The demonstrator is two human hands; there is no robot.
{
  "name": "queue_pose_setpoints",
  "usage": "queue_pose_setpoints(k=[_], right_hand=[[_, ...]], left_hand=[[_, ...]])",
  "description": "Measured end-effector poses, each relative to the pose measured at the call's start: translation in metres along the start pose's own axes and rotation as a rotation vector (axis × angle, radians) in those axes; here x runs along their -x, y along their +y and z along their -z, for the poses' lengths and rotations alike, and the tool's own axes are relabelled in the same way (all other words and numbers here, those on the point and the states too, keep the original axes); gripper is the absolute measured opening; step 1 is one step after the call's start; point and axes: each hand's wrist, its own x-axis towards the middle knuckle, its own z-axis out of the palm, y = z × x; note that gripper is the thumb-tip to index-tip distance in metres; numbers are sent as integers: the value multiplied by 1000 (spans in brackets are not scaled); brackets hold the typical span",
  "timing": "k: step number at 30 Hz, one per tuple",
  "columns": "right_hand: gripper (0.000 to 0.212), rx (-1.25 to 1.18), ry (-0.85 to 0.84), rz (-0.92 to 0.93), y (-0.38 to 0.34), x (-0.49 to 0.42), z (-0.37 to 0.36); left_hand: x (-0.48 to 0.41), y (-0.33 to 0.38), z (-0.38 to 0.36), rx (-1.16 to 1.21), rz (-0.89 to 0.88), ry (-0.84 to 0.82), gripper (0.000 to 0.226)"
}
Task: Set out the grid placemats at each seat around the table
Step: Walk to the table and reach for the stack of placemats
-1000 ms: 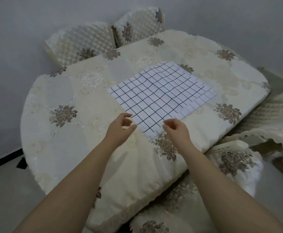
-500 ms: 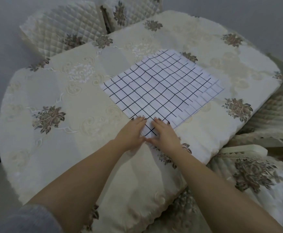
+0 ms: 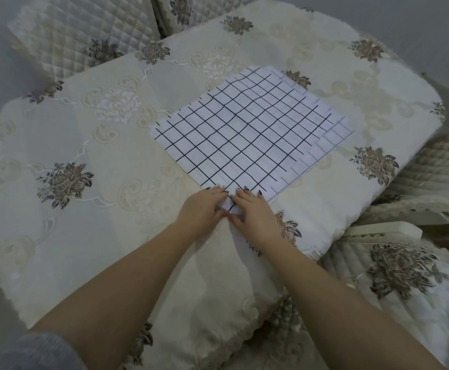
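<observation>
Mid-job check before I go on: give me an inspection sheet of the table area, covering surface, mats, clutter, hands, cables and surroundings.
Surface: table under a cream floral tablecloth, draped over the edges.
Job's things: grid placemats in one stack mid-table, turned cornerwise; lower mats peek out along its right edge; none set at a seat in view.
Clutter: nothing seen.
Grippers: left hand and right hand side by side, fingers flat on the stack's near corner.
Cables: nothing seen.
Surroundings: two quilted chair backs at the far side, a covered chair at the near right, grey wall.
</observation>
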Motion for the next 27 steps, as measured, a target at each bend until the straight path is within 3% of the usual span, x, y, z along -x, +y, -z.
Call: queue_pose_setpoints(k=[4, 9, 14, 21, 27], right_hand=[[35, -35, 57, 23, 2, 4, -4], [33, -43, 69, 15, -1, 8, -4], [23, -157, 124, -88, -5, 13, -2], [14, -383, 235, -167, -21, 9, 37], [13, -476, 321, -170, -26, 6, 74]], left_hand=[[4, -1, 0, -42, -82, 41, 16], [7, 1, -5, -77, -88, 118, 28], [3, 9, -2, 4, -9, 177, 24], [-8, 31, 23, 77, -81, 197, 4], [-17, 40, 50, 91, -14, 171, 22]])
